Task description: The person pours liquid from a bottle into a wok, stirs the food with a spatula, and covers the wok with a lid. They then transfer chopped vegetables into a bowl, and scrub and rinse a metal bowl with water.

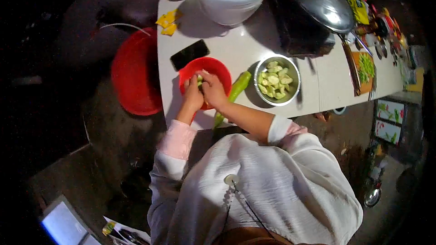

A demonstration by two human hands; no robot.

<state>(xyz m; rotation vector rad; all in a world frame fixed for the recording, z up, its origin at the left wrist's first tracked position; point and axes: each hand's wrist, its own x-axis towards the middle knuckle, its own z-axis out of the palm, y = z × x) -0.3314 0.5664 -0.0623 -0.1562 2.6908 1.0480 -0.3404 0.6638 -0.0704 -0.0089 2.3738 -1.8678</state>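
Both hands are together inside a red plastic bowl (227,76) near the table's front left corner. My left hand (193,91) has its fingers curled around a small pale green vegetable piece (200,80). From the other side my right hand (212,87) closes on the same piece, its fingers bent over it. The hands hide most of the bowl's inside. Just right of the bowl lies a long green vegetable (239,87), slanting past the table edge. Farther right stands a steel bowl (297,86) holding several pale green cut chunks (274,80).
Behind the red bowl lies a black phone (190,55). A lidded white tub (231,7) and yellow scraps (169,22) are farther back. At right sit a lidded wok (320,0) and a cutting board (366,84) with chopped greens. A large red basin (134,72) is left of the table.
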